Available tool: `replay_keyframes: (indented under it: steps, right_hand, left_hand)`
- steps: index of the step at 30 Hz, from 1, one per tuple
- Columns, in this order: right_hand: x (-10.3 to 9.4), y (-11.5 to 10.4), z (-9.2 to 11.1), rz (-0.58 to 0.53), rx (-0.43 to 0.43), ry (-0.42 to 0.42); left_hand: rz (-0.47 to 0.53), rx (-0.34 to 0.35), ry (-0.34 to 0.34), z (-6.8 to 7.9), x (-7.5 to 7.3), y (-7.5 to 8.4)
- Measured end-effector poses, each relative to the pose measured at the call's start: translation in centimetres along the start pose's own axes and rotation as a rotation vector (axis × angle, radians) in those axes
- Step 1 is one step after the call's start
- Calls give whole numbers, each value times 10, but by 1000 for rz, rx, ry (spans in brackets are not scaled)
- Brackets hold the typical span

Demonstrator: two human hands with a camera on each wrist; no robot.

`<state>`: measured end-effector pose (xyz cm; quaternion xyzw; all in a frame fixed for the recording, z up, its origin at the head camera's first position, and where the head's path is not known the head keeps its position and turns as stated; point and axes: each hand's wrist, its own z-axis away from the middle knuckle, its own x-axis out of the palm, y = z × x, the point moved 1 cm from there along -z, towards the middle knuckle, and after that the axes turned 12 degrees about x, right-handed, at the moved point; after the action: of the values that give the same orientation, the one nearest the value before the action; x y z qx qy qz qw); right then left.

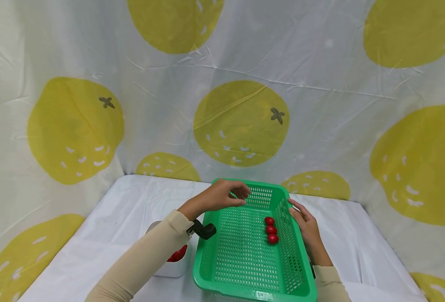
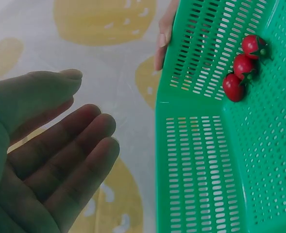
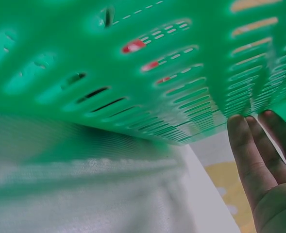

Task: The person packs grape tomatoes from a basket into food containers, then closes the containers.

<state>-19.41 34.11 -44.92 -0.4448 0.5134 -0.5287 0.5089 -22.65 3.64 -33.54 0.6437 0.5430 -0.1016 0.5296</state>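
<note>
A green perforated plastic basket (image 1: 254,295) stands on the white-covered table. Three red cherry tomatoes (image 1: 271,230) with green stems lie in a row on its floor, close to the right wall. My left hand (image 1: 222,195) hovers over the basket's far left part, its fingers loosely bent and nothing between them; the left wrist view shows the bare palm. On the basket's right side, my right hand (image 1: 307,228) rests its fingertips at the rim. Seen from the right wrist, the fingers (image 3: 247,160) are nearly straight against the outer wall.
Left of the basket, partly hidden under my left forearm, is a white container (image 1: 169,270) with red items (image 1: 178,254) in it. Behind the table hangs a pale curtain (image 1: 162,117) with large yellow fruit prints. A black wrist device (image 1: 203,230) sits on my left wrist.
</note>
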Motion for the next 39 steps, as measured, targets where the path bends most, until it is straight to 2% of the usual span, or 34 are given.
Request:
replay_keyframes:
  steps: [8,15,21,26,29,33,39]
  right_hand:
    - [-3,19,-13,33,-12,-3]
    - [-5,18,-11,65,-28,27]
    - [-4,15,-13,82,-25,16]
    - [-2,13,-13,53,-16,25]
    - [-1,13,-13,30,-17,25]
    - [0,13,-13,19,-16,21]
    - [-2,13,-13,19,1,25]
  left_hand:
    - [-18,1,-38,-32,16,-16]
    - [-3,-8,-73,-59,37,-28]
    - [39,-55,-99,-75,53,-45]
    - [100,-57,-125,-84,64,-55]
    - [79,-50,-139,-88,70,-61]
    - [55,-64,-165,-87,78,-68]
    - [74,-87,-172,-83,85,-74]
